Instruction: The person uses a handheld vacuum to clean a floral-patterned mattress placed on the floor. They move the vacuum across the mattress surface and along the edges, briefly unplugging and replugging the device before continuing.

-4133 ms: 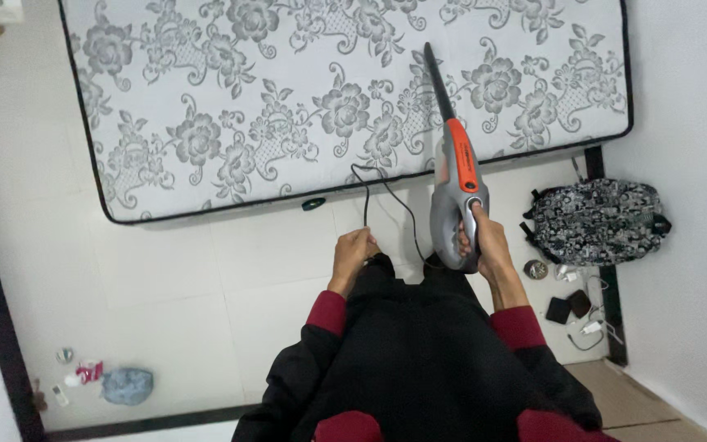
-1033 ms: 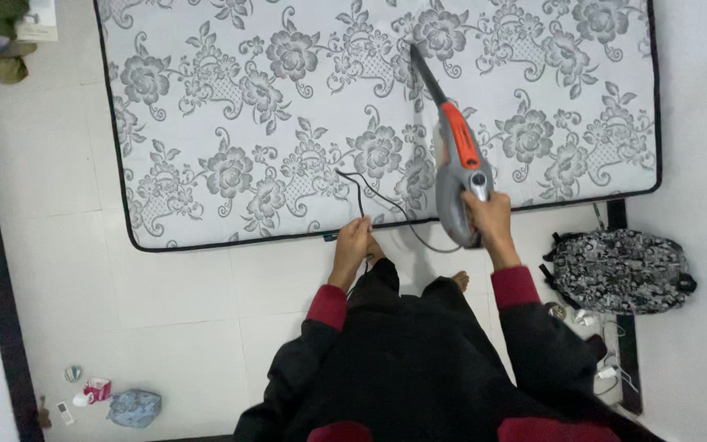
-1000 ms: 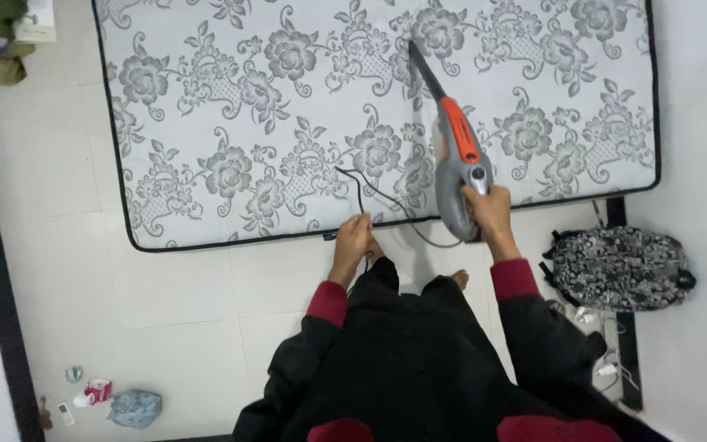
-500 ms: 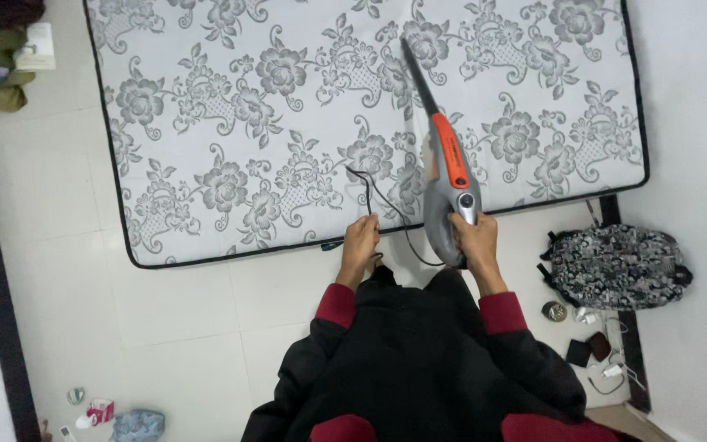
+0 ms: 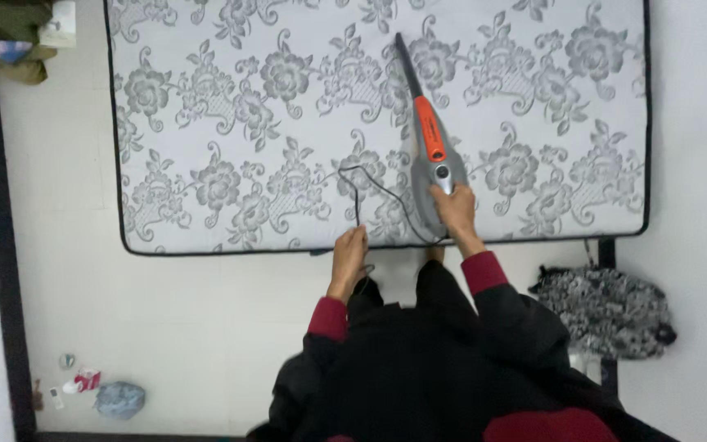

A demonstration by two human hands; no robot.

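Observation:
My right hand grips the handle of a grey and orange handheld vacuum cleaner. Its long black nozzle points up and away over a white mattress with a grey flower pattern, which lies on the floor. My left hand is closed around the vacuum's thin black power cord, just at the mattress's near edge. The cord loops from my left hand over the mattress and back to the vacuum's rear. Black sleeves with dark red cuffs cover both arms.
A black and white patterned backpack lies on the floor at the right, by the white wall. Small litter and a crumpled grey bag sit at the lower left. Clothes are piled at the upper left. A dark strip runs down the left.
I have stepped closer to the mattress. The vacuum has moved further out over the mattress and slightly left. Both hands keep their grips. The backpack now appears lower in the view.

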